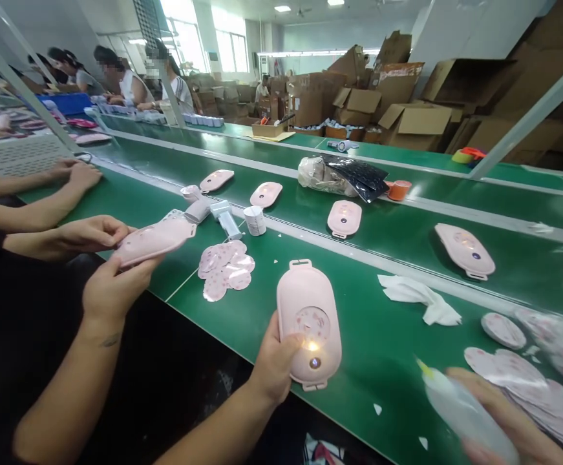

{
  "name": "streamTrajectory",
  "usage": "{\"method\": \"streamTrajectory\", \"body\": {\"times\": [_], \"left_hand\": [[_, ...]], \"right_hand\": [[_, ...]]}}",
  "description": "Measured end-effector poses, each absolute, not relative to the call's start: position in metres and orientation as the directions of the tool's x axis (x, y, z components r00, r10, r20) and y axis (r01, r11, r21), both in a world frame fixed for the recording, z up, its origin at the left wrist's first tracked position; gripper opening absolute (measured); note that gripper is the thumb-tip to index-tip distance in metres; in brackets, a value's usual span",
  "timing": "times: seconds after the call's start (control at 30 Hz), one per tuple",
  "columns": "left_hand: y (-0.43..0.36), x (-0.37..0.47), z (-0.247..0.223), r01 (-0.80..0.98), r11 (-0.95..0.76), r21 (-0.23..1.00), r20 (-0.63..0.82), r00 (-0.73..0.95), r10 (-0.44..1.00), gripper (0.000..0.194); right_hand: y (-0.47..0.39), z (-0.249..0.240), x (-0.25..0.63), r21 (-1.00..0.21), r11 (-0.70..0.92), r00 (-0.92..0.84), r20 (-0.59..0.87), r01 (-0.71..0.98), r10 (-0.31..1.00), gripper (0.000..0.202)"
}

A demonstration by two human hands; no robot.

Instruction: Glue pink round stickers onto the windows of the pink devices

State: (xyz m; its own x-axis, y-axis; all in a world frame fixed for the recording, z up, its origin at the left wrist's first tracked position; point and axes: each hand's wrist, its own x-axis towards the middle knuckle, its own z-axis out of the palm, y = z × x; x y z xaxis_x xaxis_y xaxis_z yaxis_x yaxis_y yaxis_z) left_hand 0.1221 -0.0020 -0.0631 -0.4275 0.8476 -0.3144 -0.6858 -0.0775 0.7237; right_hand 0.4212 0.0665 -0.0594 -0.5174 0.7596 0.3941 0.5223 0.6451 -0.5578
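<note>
My left hand grips the lower left side of a pink oval plastic device, held upright above the table edge. Its face has a round recess with a patterned disc, a lit yellow spot and a small dark button below. At the lower right, my right hand is wrapped around a translucent squeeze bottle with a yellow tip, slightly blurred. Beside that hand lies a pile of pale pink patterned stickers, with a small stack of round ones behind it.
To my left, a co-worker's hands hold another pink device. Loose stickers, a white roll and a crumpled tissue lie on the green table. More pink devices rest on the belt beyond, near a plastic-wrapped bundle.
</note>
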Motion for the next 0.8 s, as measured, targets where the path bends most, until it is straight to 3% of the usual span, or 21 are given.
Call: {"method": "streamTrajectory", "body": {"times": [0.07, 0.2, 0.37, 0.53, 0.6, 0.7, 0.8], "left_hand": [[-0.003, 0.122, -0.062, -0.688, -0.078, 0.721, -0.321, -0.432, 0.843, 0.052], [-0.009, 0.119, -0.057, -0.662, -0.016, 0.749, -0.367, -0.435, 0.822, 0.058], [0.002, 0.101, -0.063, -0.629, 0.164, 0.760, -0.483, -0.378, 0.790, 0.073], [0.006, 0.093, -0.074, -0.610, 0.210, 0.764, -0.507, -0.367, 0.780, 0.073], [0.007, 0.093, -0.077, -0.595, 0.140, 0.791, -0.449, -0.409, 0.795, 0.071], [0.009, 0.096, -0.080, -0.563, 0.053, 0.824, -0.369, -0.465, 0.805, 0.071], [0.010, 0.097, -0.080, -0.556, 0.056, 0.829, -0.356, -0.448, 0.820, 0.068]], "right_hand": [[0.065, -0.049, 0.404, -0.539, 0.557, -0.461, 0.317, 0.631, 0.829, 0.042], [0.076, -0.035, 0.354, -0.695, 0.282, -0.341, 0.056, 0.661, 0.938, 0.047], [0.107, -0.050, 0.316, -0.589, 0.244, -0.267, 0.049, 0.771, 0.962, 0.042], [0.103, -0.041, 0.325, -0.516, 0.234, -0.256, 0.028, 0.824, 0.966, 0.067], [0.104, -0.025, 0.352, -0.473, 0.204, -0.221, 0.020, 0.857, 0.975, 0.057], [0.109, 0.003, 0.410, -0.356, 0.083, -0.099, -0.027, 0.931, 0.995, 0.027], [0.101, 0.016, 0.459, -0.230, 0.002, -0.045, -0.179, 0.973, 0.983, 0.014]]}}
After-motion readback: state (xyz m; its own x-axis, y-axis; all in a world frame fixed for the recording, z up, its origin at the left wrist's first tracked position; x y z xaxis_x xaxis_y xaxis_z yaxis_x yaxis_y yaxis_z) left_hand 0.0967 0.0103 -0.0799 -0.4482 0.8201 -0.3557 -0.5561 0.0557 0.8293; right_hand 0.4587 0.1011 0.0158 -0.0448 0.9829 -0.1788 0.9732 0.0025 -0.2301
